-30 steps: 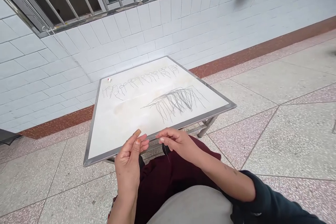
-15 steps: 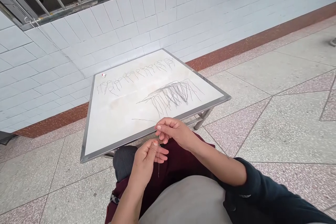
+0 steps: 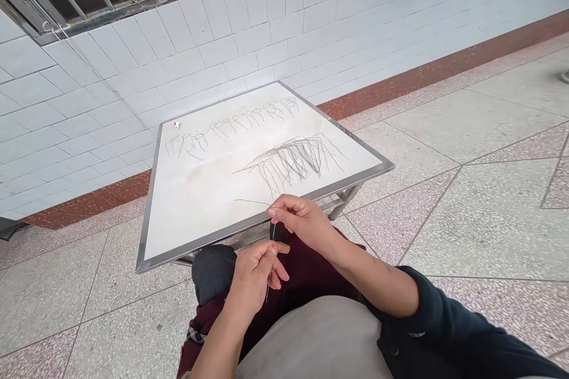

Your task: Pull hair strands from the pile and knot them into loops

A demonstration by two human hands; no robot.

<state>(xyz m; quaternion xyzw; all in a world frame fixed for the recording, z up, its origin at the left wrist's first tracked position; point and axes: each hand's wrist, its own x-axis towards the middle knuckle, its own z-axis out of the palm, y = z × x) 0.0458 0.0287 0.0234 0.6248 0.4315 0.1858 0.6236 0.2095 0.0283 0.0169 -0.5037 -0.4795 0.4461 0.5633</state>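
Shows as a thin strand [image 3: 252, 201], dark above the white bench [image 3: 186, 219], paler beyond its near edge. Runs nearly straight down from the right hand [image 3: 303, 226] to the left hand [image 3: 256, 272], pinched at both. Reaches leftward over the bench top with one slightly curved end; cannot tell if touching. Dangles a short tail below the left hand, outside the bench's near edge.

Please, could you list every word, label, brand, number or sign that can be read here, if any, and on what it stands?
No text can be read.
Small white object on the table: too small to show any print.
Pale mark on the dark sleeve: too small to tell if it is lettering.
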